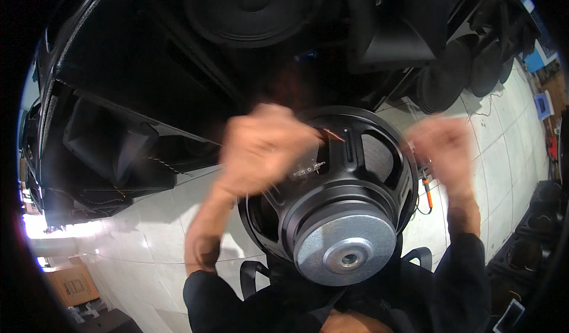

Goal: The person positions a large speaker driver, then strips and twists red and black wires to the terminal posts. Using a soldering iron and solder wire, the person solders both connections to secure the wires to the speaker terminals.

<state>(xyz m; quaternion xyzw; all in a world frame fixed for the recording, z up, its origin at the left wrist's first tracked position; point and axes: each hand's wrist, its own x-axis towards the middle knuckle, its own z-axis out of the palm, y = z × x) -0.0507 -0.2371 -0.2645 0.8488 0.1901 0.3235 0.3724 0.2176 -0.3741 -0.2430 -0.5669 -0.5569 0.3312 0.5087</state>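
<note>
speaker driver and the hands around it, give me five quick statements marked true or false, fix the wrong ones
1. The speaker driver shows its silver magnet. True.
2. The magnet is at the picture's top edge. False: it is below the middle.
3. The left hand looks blurred. True.
4. The right hand is left of the driver. False: it is by its upper right edge.
5. An orange-handled tool shows below the right hand. True.

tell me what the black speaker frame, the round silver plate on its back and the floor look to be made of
The speaker frame: probably painted metal, satin black, with soft highlights along its ribs; moulded plastic is possible.
The round silver plate: most likely metal, with a grey, slightly grainy sheen.
The floor: seemingly glazed tile, pale and glossy, with joint lines and reflected light.
</note>
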